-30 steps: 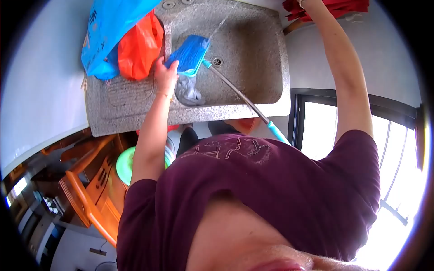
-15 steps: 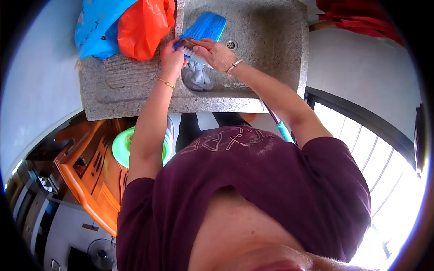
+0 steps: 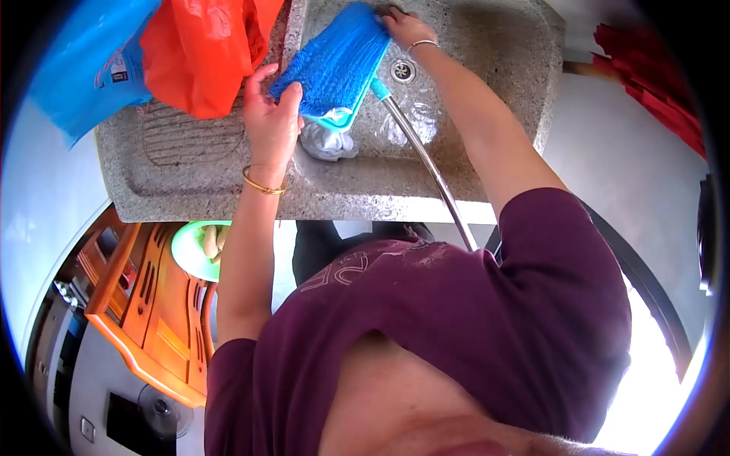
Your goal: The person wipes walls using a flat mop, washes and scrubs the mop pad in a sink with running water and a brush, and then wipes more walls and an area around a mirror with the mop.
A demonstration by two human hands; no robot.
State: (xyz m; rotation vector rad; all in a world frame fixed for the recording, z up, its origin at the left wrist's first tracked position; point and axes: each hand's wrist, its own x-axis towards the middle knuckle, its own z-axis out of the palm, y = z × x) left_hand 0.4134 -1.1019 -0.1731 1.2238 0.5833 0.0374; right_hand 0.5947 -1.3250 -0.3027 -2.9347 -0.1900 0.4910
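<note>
the flat blue fibre mop head touches the left hand, spread wide. i cannot tell whether the right hand grips its far end.

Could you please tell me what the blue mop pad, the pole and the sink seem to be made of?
Blue mop pad: a textile with a shaggy finish, probably microfibre, judging by its fine strands.
Pole: apparently metal with a polished finish, given its silvery highlights.
Sink: stone-like, with a grey, speckled surface; it could be granite or a cast composite.
</note>
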